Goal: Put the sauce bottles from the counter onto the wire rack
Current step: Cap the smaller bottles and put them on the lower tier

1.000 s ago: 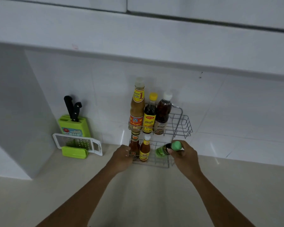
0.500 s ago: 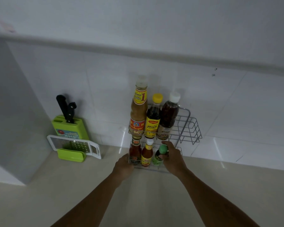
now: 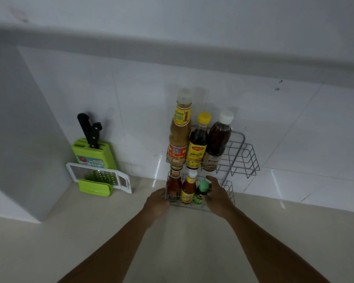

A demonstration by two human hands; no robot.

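A two-tier wire rack (image 3: 245,160) stands against the tiled wall. Its upper tier holds a tall light-brown sauce bottle (image 3: 179,137), a yellow-capped dark bottle (image 3: 198,144) and a white-capped dark bottle (image 3: 218,144). On the lower tier stand a red sauce bottle (image 3: 173,185), a small orange bottle (image 3: 188,187) and a small green-capped bottle (image 3: 201,190), upright. My right hand (image 3: 218,196) wraps around the green-capped bottle from the right. My left hand (image 3: 156,203) rests closed against the rack's lower left corner; whether it grips the wire is unclear.
A green knife block (image 3: 93,152) with black-handled knives stands at the left by the wall, and a white grater (image 3: 99,177) leans in front of it. A grey cabinet side (image 3: 18,139) rises at far left. The beige counter (image 3: 182,242) stretches toward me.
My right hand carried the green-capped bottle, tilted, from in front of the rack onto the lower tier and stood it upright beside the orange bottle. My left hand stayed at the rack.
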